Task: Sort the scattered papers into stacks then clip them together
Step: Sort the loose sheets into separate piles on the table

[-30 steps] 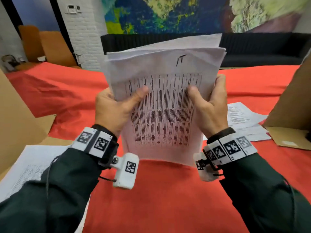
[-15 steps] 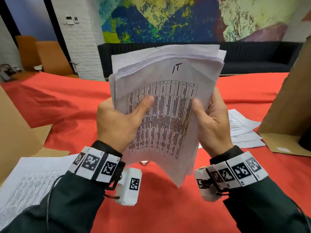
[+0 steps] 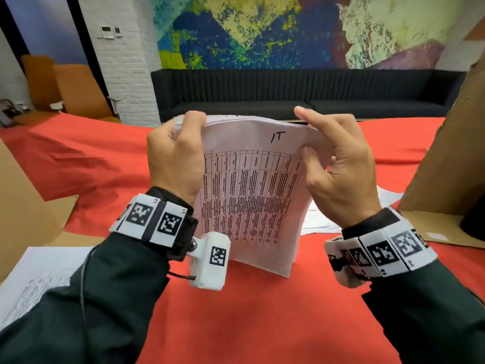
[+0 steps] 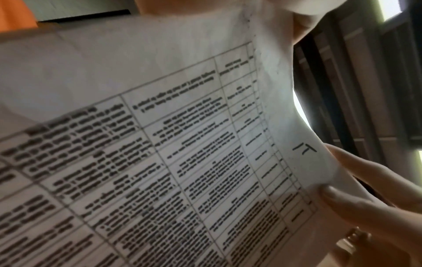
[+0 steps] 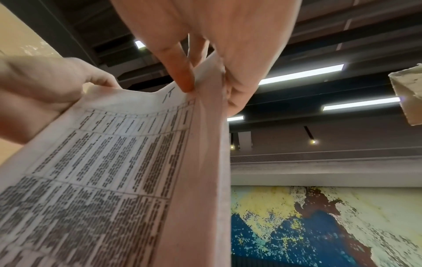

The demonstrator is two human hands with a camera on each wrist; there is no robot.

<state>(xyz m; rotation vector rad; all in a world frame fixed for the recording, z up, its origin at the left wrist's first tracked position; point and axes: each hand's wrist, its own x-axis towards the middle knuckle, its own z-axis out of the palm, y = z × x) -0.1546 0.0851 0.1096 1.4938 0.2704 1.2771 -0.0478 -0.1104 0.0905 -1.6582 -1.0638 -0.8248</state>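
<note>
A thick stack of printed papers (image 3: 252, 195), its top sheet a table marked "IT", stands upright on its lower edge on the red tablecloth (image 3: 236, 319). My left hand (image 3: 175, 156) grips its top left corner, fingers curled over the edge. At the top right corner my right hand (image 3: 333, 164) pinches the stack between thumb and fingers. The same stack (image 4: 160, 144) fills the left wrist view, with the right hand's fingers (image 4: 356, 204) at its corner. In the right wrist view the stack (image 5: 118, 162) bends under the pinching right fingers (image 5: 180, 66).
More printed sheets lie at the near left (image 3: 34, 282) and behind the stack on the right (image 3: 322, 219). Cardboard boxes stand at the left (image 3: 18, 203) and right (image 3: 451, 153) edges of the table. A dark sofa (image 3: 288, 93) runs along the far wall.
The stack came down from mid-air and now stands on its lower edge on the cloth. Both hands slid from its sides up to its top corners.
</note>
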